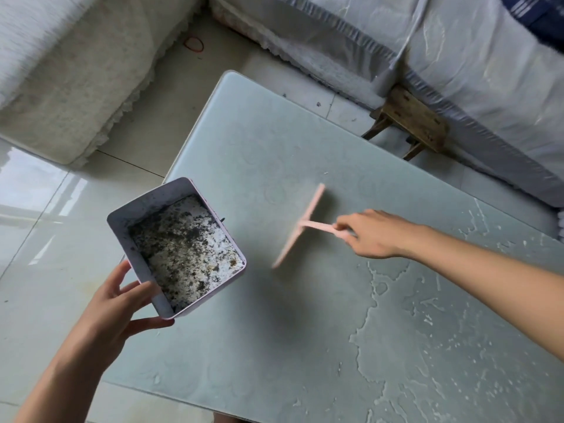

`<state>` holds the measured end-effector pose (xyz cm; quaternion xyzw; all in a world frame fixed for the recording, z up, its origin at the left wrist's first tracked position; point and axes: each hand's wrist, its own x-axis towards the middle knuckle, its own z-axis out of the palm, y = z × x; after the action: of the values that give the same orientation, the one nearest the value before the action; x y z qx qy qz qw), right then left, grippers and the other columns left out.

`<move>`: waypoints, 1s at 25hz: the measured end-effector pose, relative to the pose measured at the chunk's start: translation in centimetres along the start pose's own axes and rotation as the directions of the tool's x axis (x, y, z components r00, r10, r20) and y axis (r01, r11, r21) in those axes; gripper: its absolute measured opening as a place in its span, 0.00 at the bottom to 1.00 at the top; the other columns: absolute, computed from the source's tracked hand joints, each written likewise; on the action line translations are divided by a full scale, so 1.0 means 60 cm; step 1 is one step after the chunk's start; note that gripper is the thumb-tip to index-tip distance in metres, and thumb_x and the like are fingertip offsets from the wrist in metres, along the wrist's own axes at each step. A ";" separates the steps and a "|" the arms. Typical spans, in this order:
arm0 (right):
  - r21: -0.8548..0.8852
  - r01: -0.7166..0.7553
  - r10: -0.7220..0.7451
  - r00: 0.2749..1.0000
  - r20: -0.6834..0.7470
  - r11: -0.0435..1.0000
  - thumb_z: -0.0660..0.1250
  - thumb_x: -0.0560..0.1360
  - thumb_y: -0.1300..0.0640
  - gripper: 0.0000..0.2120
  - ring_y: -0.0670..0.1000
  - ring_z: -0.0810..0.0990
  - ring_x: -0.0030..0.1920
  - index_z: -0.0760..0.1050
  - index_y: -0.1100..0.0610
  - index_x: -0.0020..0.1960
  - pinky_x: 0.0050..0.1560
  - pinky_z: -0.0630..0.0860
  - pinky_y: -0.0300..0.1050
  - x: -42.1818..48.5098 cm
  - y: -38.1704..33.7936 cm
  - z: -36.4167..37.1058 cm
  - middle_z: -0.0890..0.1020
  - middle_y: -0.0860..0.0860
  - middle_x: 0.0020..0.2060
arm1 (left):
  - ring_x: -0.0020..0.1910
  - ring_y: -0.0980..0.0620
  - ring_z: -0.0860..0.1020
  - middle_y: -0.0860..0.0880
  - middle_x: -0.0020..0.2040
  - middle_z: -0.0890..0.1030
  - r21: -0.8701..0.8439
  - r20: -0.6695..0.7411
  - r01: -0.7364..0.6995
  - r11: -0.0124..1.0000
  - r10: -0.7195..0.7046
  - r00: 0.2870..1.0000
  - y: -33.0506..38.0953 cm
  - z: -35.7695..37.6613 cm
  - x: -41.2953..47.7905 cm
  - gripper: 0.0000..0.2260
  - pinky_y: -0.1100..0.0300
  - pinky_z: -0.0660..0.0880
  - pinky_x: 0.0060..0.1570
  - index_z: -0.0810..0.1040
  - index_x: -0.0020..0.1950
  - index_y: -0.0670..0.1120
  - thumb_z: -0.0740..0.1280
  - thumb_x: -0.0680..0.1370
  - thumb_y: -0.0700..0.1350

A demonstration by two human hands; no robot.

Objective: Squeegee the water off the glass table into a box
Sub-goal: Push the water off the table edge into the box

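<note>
Gripping box (135, 261) w/ L hand (122, 303): thumb over near rim, fingers curled under the corner. Held tilted at left edge of glass table (274, 132), just fwd of that hand; touching the glass or not, can't tell. Inside it, dark wet debris (183, 239) spread over a pale bottom.

Pinching pink squeegee (300, 225) by handle end w/ R hand (375, 233), fingers closed round it. Blade out past the fingertips, toward the L hand, approx. midway btwn R hand and box. Motion-blurred, so contact w/ glass unclear.

Behind R hand and under that forearm, toward the body: water (427, 315) in an irregular sheet w/ streaks and beads. Fwd of the blade, toward the box: dull, mostly dry-looking glass w/ faint ring marks. Btwn blade and box, only bare glass.

Beyond R hand, off the far table edge: small wooden stool (412, 123) on the floor, tight against a grey-covered sofa (473, 71). Beyond L hand: second sofa w/ cream cover (61, 71), a red rubber band (193, 44) on the tiles near it. Below L hand: glossy floor tiles (45, 239).
</note>
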<state>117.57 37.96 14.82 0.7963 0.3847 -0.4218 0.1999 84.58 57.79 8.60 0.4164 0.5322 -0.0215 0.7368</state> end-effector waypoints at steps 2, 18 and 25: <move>-0.170 -0.104 0.120 0.989 0.087 0.980 0.58 0.77 0.54 0.16 0.61 0.76 0.59 0.72 0.49 0.64 0.53 0.73 0.49 -0.036 0.019 -0.003 0.77 0.57 0.60 | 0.43 0.45 0.84 0.48 0.47 0.85 -0.004 0.010 0.011 1.000 -0.011 1.000 -0.001 0.002 -0.006 0.22 0.45 0.80 0.34 0.78 0.54 0.60 0.62 0.77 0.32; -0.176 0.063 -0.066 0.998 -0.010 0.982 0.54 0.79 0.54 0.14 0.59 0.79 0.53 0.67 0.47 0.64 0.48 0.73 0.49 -0.101 -0.004 0.111 0.79 0.56 0.53 | 0.48 0.39 0.81 0.42 0.51 0.84 -0.015 0.015 0.128 0.992 -0.127 0.992 -0.051 0.026 -0.055 0.21 0.45 0.80 0.33 0.78 0.55 0.57 0.61 0.76 0.30; -0.116 0.160 -0.186 0.945 -0.269 0.980 0.55 0.79 0.48 0.15 0.62 0.77 0.55 0.70 0.45 0.64 0.49 0.72 0.51 0.010 -0.049 -0.037 0.78 0.57 0.57 | 0.46 0.43 0.82 0.47 0.48 0.85 -0.043 -0.041 0.165 0.985 -0.167 0.985 -0.070 0.037 -0.086 0.23 0.48 0.79 0.31 0.76 0.56 0.59 0.61 0.77 0.30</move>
<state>116.66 41.47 15.59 0.8006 0.4966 -0.3034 0.1427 82.04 51.50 10.45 0.3565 0.5815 -0.0630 0.7286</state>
